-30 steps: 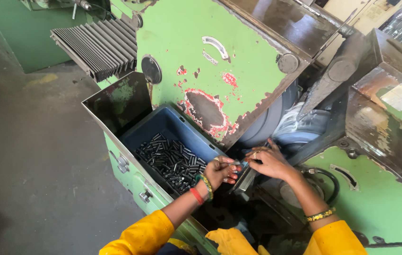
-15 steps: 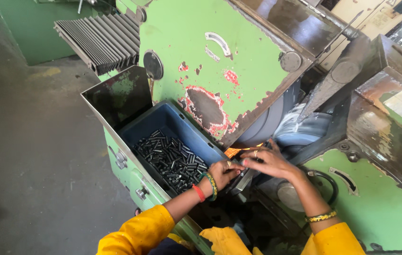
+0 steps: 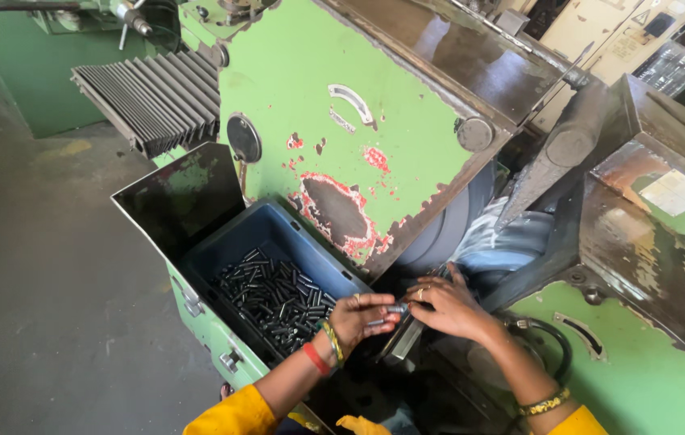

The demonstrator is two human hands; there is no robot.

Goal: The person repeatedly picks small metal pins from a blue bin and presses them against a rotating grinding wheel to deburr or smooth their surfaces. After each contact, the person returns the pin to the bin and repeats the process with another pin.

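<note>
My left hand (image 3: 361, 316) is closed around a few small dark metal pins (image 3: 391, 309), just right of the blue plastic bin (image 3: 276, 232). My right hand (image 3: 447, 304) touches the same pins with its fingertips and rests over a slanted metal guide rail (image 3: 401, 338) at the foot of the green machine (image 3: 342, 129). The bin holds several short dark metal pins (image 3: 274, 298). Both wrists wear bangles, and both sleeves are yellow.
A grey grinding wheel (image 3: 447, 229) shows under the machine's green cover. A black ribbed bellows (image 3: 157, 97) lies at the upper left. The green metal tray (image 3: 177, 197) surrounds the bin. Grey concrete floor (image 3: 44, 290) lies to the left. A black hose (image 3: 548, 342) curls near my right forearm.
The camera has shifted, so the bin now sits lower and more to the left. My hands stay together at the guide rail, with my left fingers now closed on pins.
</note>
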